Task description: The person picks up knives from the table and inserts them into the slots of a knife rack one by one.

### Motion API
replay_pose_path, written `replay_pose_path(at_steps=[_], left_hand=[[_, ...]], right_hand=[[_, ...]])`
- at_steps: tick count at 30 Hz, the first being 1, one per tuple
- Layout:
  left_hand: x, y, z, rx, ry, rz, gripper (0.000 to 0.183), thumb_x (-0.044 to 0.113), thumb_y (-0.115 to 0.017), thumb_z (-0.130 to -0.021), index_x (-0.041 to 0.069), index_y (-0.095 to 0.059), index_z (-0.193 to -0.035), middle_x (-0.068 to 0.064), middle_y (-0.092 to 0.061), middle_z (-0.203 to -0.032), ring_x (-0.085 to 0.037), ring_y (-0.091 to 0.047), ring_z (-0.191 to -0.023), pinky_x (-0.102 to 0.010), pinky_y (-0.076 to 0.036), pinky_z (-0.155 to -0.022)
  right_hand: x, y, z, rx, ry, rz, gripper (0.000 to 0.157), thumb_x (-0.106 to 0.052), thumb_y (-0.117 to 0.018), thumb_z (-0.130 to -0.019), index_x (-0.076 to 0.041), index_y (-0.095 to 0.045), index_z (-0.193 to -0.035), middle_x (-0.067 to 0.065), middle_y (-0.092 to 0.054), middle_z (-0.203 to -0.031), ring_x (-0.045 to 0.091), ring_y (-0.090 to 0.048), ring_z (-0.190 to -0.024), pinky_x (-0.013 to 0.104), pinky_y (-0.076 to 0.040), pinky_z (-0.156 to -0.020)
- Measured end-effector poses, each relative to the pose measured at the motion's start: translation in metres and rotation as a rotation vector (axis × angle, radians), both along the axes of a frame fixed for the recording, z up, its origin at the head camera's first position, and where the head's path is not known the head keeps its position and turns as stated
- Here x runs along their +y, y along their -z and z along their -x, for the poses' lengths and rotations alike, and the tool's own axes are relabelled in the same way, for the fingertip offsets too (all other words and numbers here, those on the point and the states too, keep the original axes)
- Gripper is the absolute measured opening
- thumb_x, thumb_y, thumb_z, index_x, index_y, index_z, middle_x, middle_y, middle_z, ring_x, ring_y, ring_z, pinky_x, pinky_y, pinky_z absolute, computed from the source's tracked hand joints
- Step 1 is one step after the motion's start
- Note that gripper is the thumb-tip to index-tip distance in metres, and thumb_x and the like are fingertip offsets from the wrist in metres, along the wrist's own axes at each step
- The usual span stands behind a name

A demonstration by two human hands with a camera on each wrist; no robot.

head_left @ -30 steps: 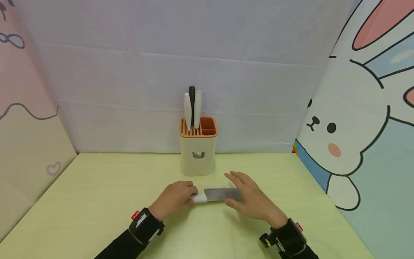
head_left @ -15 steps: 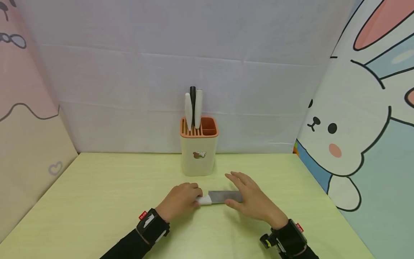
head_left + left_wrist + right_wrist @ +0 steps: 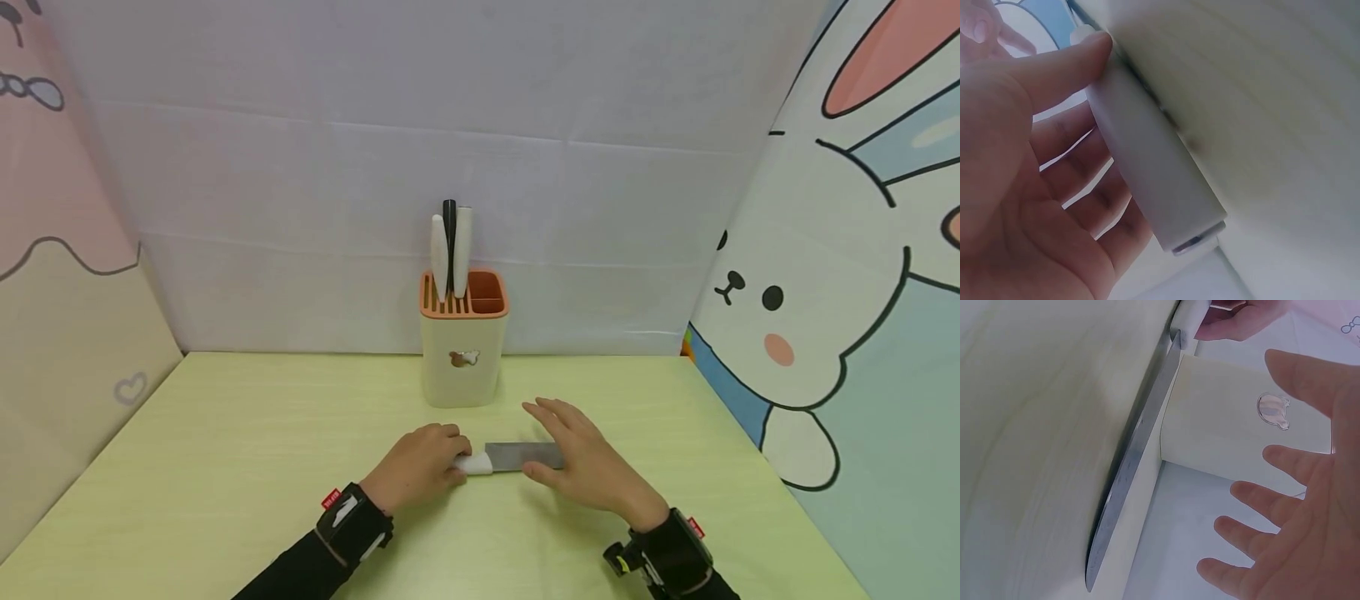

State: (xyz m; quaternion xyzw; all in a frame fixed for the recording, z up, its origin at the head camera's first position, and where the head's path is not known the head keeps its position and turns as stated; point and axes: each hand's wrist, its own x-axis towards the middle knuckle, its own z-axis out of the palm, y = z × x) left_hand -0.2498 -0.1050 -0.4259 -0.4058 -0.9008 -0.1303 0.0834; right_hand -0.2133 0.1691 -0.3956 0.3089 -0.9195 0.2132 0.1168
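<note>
A kitchen knife with a white handle and a broad metal blade (image 3: 517, 456) lies along the table, blade to the right. My left hand (image 3: 422, 467) grips the handle; in the left wrist view its thumb lies across one side of the white handle (image 3: 1147, 156) and the fingers are behind it. Over the blade's far end is my right hand (image 3: 588, 467), fingers spread, covering the tip in the head view. From the right wrist view, the blade (image 3: 1125, 469) runs close along the tabletop, apart from the spread fingers.
Behind the knife stands a cream knife holder (image 3: 461, 362) with an orange slotted top. Two white handles (image 3: 462, 250) and a black one (image 3: 449, 242) rise from its slots. A white sheet (image 3: 300, 183) hangs at the table's back edge, with cartoon-printed panels (image 3: 810, 333) at both sides.
My left hand and the knife have slid a little right and toward me, mostly in the first half second. The right hand has stayed nearly still, with more of the blade behind it.
</note>
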Motion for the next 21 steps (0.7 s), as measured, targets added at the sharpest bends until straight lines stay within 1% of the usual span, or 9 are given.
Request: replay_pose_path(at_steps=[3,6,10,15,18,21], left_hand=[[-0.004,0.0,0.001,-0.041,-0.01,0.001,0.032,0.029,-0.079,-0.079,0.015,-0.068,-0.105,0.004,-0.06,-0.096,-0.009,-0.053,-0.081,-0.027,-0.048,-0.069],[-0.009,-0.001,0.002,-0.051,-0.023,-0.005,0.038,0.033,-0.078,-0.08,0.014,-0.067,-0.111,0.003,-0.061,-0.101,-0.012,-0.055,-0.086,-0.031,-0.049,-0.073],[-0.018,-0.004,0.006,-0.03,-0.06,-0.023,0.044,0.042,-0.073,-0.083,0.015,-0.065,-0.117,0.002,-0.062,-0.108,-0.016,-0.058,-0.095,-0.036,-0.051,-0.078],[-0.031,-0.011,0.009,-0.005,-0.107,-0.037,0.056,0.055,-0.067,-0.084,0.017,-0.061,-0.125,0.002,-0.061,-0.117,-0.018,-0.056,-0.101,-0.038,-0.05,-0.082],[-0.041,-0.013,0.01,0.01,-0.125,-0.05,0.061,0.059,-0.065,-0.083,0.018,-0.059,-0.128,0.001,-0.06,-0.121,-0.018,-0.056,-0.103,-0.038,-0.049,-0.082],[-0.049,-0.014,0.01,0.03,-0.142,-0.065,0.062,0.061,-0.063,-0.084,0.019,-0.058,-0.129,0.002,-0.059,-0.122,-0.019,-0.055,-0.104,-0.039,-0.049,-0.082]], right_hand=[[-0.001,0.0,0.0,0.001,-0.005,0.004,0.077,-0.039,-0.071,-0.087,-0.02,-0.03,-0.149,0.011,-0.032,-0.147,0.028,-0.03,-0.133,0.055,-0.036,-0.1],[-0.003,-0.002,0.001,-0.015,-0.017,0.018,0.076,-0.038,-0.071,-0.087,-0.018,-0.031,-0.148,0.011,-0.032,-0.148,0.027,-0.029,-0.134,0.054,-0.037,-0.1],[-0.011,-0.005,0.003,-0.03,-0.035,0.017,0.075,-0.038,-0.07,-0.087,-0.017,-0.032,-0.148,0.011,-0.03,-0.149,0.025,-0.027,-0.134,0.053,-0.037,-0.1],[-0.024,-0.011,0.006,-0.063,-0.045,0.007,0.072,-0.034,-0.071,-0.087,-0.017,-0.034,-0.147,0.008,-0.031,-0.148,0.023,-0.028,-0.134,0.049,-0.039,-0.099],[-0.032,-0.014,0.008,-0.1,-0.058,0.005,0.068,-0.032,-0.07,-0.088,-0.018,-0.036,-0.146,0.005,-0.033,-0.146,0.02,-0.029,-0.132,0.046,-0.041,-0.098],[-0.04,-0.014,0.011,-0.128,-0.074,-0.001,0.065,-0.033,-0.069,-0.089,-0.021,-0.037,-0.145,0.003,-0.036,-0.144,0.018,-0.03,-0.131,0.044,-0.041,-0.098]])
